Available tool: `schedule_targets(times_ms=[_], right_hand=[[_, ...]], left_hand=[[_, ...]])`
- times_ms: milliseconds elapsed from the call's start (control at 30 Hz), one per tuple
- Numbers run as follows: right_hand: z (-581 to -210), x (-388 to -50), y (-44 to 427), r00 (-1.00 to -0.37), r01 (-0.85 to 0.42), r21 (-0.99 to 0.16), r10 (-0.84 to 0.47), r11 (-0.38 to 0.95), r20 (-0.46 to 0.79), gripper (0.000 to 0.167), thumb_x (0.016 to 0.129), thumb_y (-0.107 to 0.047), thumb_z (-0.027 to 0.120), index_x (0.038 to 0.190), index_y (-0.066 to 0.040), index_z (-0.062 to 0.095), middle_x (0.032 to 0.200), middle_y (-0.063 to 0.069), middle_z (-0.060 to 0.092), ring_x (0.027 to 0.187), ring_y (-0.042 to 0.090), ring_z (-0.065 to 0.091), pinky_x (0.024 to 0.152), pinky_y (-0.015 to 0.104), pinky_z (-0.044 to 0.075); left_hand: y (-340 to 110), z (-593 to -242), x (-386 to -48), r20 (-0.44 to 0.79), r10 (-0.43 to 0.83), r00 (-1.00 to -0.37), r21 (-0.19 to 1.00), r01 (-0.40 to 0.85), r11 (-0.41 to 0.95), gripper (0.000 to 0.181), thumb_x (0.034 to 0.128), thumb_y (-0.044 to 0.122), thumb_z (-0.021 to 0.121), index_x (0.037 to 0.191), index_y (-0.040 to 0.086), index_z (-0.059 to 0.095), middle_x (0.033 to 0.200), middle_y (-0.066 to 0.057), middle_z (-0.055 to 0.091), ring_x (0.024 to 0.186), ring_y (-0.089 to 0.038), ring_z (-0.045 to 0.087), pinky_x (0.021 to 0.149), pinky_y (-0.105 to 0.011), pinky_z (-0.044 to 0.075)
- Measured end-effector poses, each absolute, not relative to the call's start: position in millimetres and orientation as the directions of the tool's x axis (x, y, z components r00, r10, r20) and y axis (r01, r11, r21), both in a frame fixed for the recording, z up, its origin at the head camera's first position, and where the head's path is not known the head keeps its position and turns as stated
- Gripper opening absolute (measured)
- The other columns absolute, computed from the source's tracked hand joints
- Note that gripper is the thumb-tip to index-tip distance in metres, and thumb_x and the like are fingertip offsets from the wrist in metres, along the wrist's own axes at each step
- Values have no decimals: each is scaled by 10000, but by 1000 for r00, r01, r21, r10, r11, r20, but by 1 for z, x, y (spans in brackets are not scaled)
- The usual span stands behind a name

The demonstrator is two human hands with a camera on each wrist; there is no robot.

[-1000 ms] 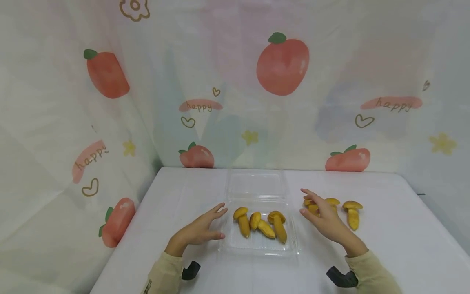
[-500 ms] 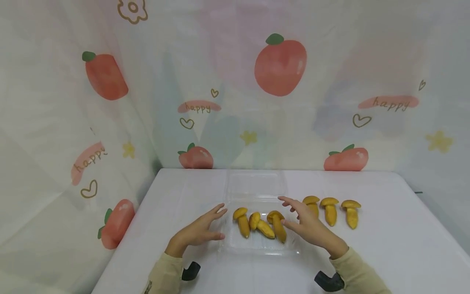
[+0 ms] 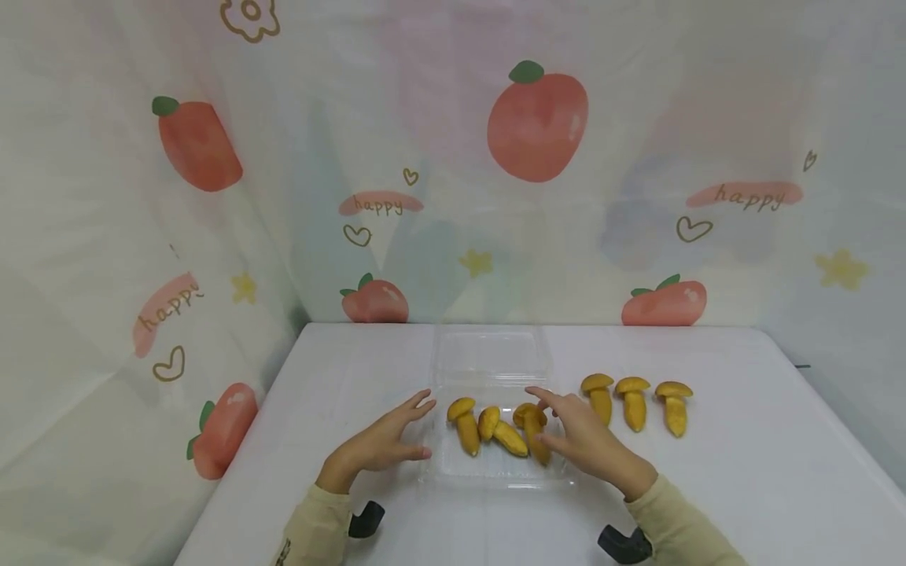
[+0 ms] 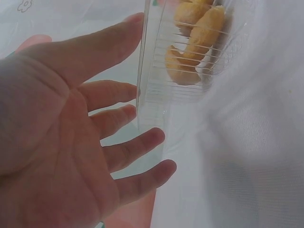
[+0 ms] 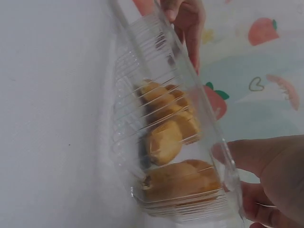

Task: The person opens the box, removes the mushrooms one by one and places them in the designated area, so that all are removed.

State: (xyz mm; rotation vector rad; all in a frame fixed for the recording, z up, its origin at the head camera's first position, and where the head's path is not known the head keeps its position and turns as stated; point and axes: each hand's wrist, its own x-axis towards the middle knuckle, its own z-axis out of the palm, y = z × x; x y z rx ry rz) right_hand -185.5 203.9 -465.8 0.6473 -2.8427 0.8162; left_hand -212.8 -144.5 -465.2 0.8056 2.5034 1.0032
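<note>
In the head view's lower left of centre, the left hand [image 3: 382, 439], fingers spread, is at the left rim of a clear clamshell box [image 3: 499, 472]. Right of centre, the right hand [image 3: 587, 436], fingers parted, overlaps its right rim, contact unclear. Three yellow mushrooms [image 3: 511, 439] lie inside; three more mushrooms [image 3: 635, 409] line the tabletop [image 3: 736, 472] farther right, below a fruit-printed backdrop [image 3: 453, 118].

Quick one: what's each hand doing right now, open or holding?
Left hand: open, holding nothing.
Right hand: open over the clear container; whether it touches the mushroom beneath cannot be told.
</note>
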Motion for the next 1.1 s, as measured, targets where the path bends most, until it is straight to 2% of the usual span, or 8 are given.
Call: schedule_targets(times_ms=[233,467,767,1100], right_hand=[[-470,-181,198,-907,-419,-349,-368,838,205,676,810,-263,855,1417,-154,577,950,-67,687,857,96,485,756,282,387],[-470,-182,190,-914,-401,-262,-365,878,175,619,775,-262,881,1337,-152,648,956,-60,739,881,113,518,747,275,382],[-470,-190,184,-913,-397,-151,-374,905,162,529,752,-296,895,1228,-172,701,943,-16,723,842,143,499,724,299,390],[-471,-189,180,-897,-425,-67,-410,903,165,563,757,-272,873,1278,-190,678,966,20,733,807,170,474,707,305,339]], left_hand=[[-144,-470,-211,-87,620,-780,701,395,594,781,931,191,739,1570,15,327,1697,-174,171,1559,-403,199,1224,-625,233],[-144,-468,-211,-79,621,-780,690,406,599,776,934,189,734,1569,8,326,1695,-182,171,1559,-404,200,1224,-626,233],[-143,-465,-214,-85,609,-789,696,390,603,779,933,195,738,1571,18,327,1701,-160,167,1560,-399,198,1223,-629,235],[-143,-464,-216,-75,614,-786,701,397,593,786,922,188,748,1564,3,334,1695,-179,175,1556,-409,204,1220,-634,229]])
